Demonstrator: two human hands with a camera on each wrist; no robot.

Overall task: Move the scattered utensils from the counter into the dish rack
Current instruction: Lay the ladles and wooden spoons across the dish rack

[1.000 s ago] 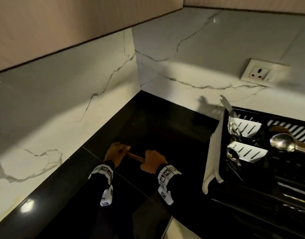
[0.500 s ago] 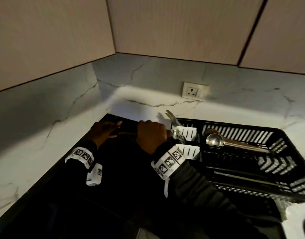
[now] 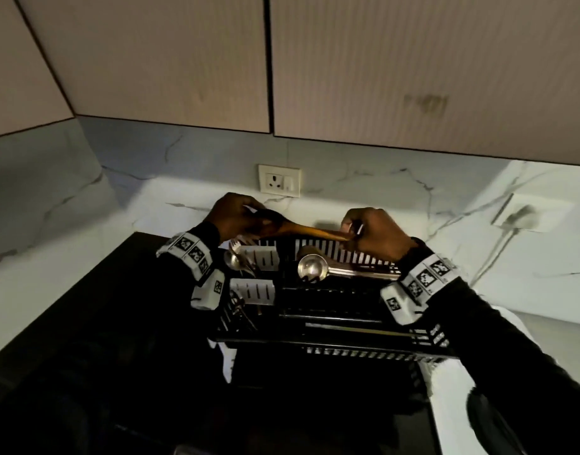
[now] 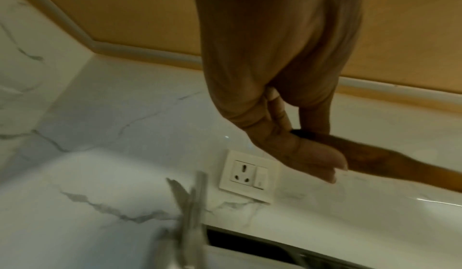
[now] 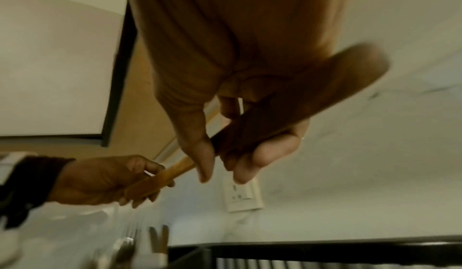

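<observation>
Head view: the left hand (image 3: 231,215) pinches the broad end of a wooden spatula (image 3: 301,228) and the right hand (image 3: 375,232) curls round its handle, holding it level above the back edge of the black dish rack (image 3: 347,351). A steel ladle (image 3: 318,270) lies in the rack below. The dark table (image 3: 118,290) stretches open to the left; the wall socket (image 3: 278,180) sits just behind.

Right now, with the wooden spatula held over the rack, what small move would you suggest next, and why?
Probably lower the wooden spatula into the dish rack: left hand and right hand hold its ends, level above the rack, beside the steel ladle already there.
</observation>
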